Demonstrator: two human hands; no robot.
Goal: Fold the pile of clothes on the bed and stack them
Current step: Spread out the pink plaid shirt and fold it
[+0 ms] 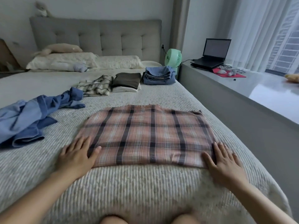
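Observation:
A pink plaid garment (145,135) lies folded flat as a rectangle on the bed (145,188) in front of me. My left hand (77,156) rests flat at its near left corner, fingers spread. My right hand (224,160) lies flat on its near right corner. Neither hand grips anything. A crumpled blue shirt (32,117) lies unfolded to the left. Further back sit a loosely folded green plaid shirt (97,85), a folded stack with a dark brown top (127,81), and a folded blue stack (159,75).
Pillows (84,62) and a grey headboard (97,38) are at the far end. A green fan (174,58) stands by the bed's far right corner. A grey ledge (258,88) on the right holds a laptop (212,52) and a red mat.

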